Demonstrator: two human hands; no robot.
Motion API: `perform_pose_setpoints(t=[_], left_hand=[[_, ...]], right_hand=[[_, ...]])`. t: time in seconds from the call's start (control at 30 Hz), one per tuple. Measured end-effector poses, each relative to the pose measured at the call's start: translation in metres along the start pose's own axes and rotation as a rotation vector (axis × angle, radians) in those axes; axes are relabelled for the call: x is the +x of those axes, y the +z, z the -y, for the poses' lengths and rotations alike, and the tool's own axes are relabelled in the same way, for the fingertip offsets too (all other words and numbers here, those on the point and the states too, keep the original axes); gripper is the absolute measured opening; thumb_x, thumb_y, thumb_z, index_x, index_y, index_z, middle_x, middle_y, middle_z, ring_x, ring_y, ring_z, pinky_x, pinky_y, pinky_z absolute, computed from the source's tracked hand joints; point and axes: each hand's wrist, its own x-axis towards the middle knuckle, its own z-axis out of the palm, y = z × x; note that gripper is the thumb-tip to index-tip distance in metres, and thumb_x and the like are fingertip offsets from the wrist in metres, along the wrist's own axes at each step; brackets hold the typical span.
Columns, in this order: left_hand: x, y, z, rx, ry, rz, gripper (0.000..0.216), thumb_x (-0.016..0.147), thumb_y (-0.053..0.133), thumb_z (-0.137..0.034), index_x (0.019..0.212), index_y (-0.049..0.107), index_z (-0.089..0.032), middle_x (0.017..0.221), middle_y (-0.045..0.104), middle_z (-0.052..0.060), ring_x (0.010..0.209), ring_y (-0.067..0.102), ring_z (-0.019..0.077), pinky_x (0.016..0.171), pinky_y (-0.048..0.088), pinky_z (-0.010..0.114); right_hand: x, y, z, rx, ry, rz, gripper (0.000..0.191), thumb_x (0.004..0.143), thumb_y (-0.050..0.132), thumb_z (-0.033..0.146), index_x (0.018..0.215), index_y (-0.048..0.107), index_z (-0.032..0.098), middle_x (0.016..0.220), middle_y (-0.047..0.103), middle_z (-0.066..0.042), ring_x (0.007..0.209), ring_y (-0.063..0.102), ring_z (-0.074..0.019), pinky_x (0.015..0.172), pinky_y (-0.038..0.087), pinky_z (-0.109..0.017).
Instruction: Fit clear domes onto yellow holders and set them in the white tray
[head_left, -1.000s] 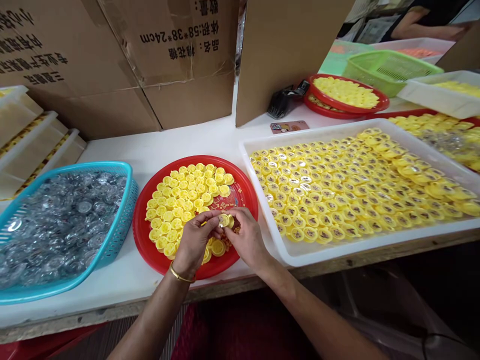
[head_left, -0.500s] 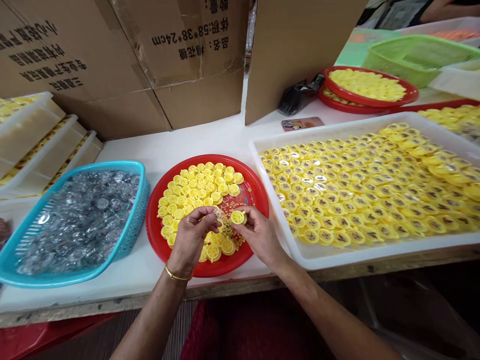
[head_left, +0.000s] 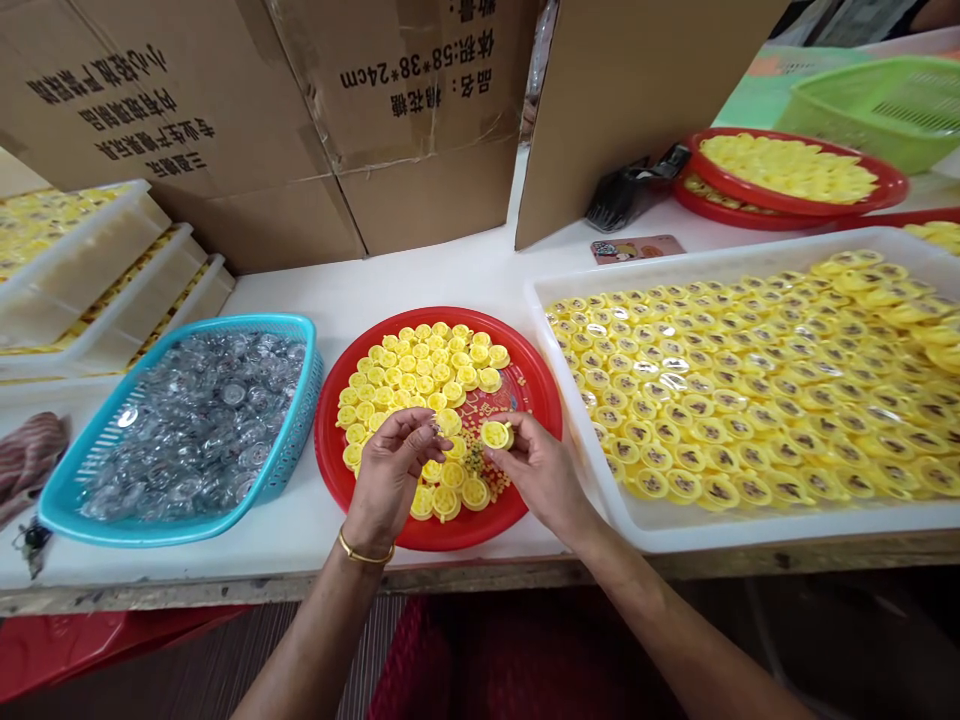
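Both my hands hover over the near side of a red plate point(head_left: 541, 392) that holds several small yellow round cups point(head_left: 420, 370) and a little heap of tiny beads point(head_left: 475, 459). My right hand point(head_left: 541, 472) pinches one yellow cup point(head_left: 496, 435) between thumb and fingers. A short gap to its left, my left hand point(head_left: 390, 472) has its fingertips pinched together on something small that I cannot make out. A gold bangle sits on my left wrist.
A blue basket point(head_left: 297, 436) of clear plastic lids stands left of the plate. A white tray point(head_left: 750, 520) of filled yellow cups lies to the right. Cardboard boxes point(head_left: 300, 130) stand behind. Stacked white trays point(head_left: 112, 290) are at far left; red plates point(head_left: 885, 185) and a green basket point(head_left: 870, 110) at far right.
My hands were together on one yellow cup; they have drawn apart, the right keeping the cup. The view has shifted so everything sits further right in the picture.
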Motion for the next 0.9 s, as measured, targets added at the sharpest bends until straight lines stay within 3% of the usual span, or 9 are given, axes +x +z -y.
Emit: perform_pose_setpoints(t=[0.47,0.73,0.9], left_hand=[[-0.005,0.013,0.014,-0.090,-0.158,0.033,0.024,0.069,0.076,-0.022,0.090,0.067,-0.020,0.080,0.064,0.000,0.070,0.063,0.0096,0.059,0.046,0.018],[-0.007,0.009,0.006,0.661,0.134,-0.009,0.032,0.075,0.067,-0.022,0.107,0.062,-0.023,0.075,0.053,-0.003,0.063,0.059,0.0104,0.063,0.049,0.024],[-0.010,0.011,0.005,1.011,0.336,0.109,0.043,0.076,0.056,-0.007,0.115,0.059,-0.025,0.080,0.058,-0.001,0.071,0.057,0.0119,0.071,0.045,0.025]], right_hand=[[-0.004,0.006,0.011,0.050,-0.009,0.002,0.027,0.079,0.061,0.026,0.105,0.056,0.023,0.092,0.068,-0.004,0.082,0.067,-0.0184,0.075,0.054,-0.032],[-0.003,0.000,0.011,0.158,0.041,-0.048,0.031,0.076,0.066,0.030,0.105,0.055,0.023,0.091,0.066,-0.003,0.080,0.065,-0.0170,0.072,0.055,-0.029],[-0.002,0.006,0.014,0.174,0.014,-0.041,0.030,0.077,0.066,0.032,0.103,0.055,0.023,0.095,0.068,-0.004,0.086,0.066,-0.0182,0.077,0.054,-0.031]])
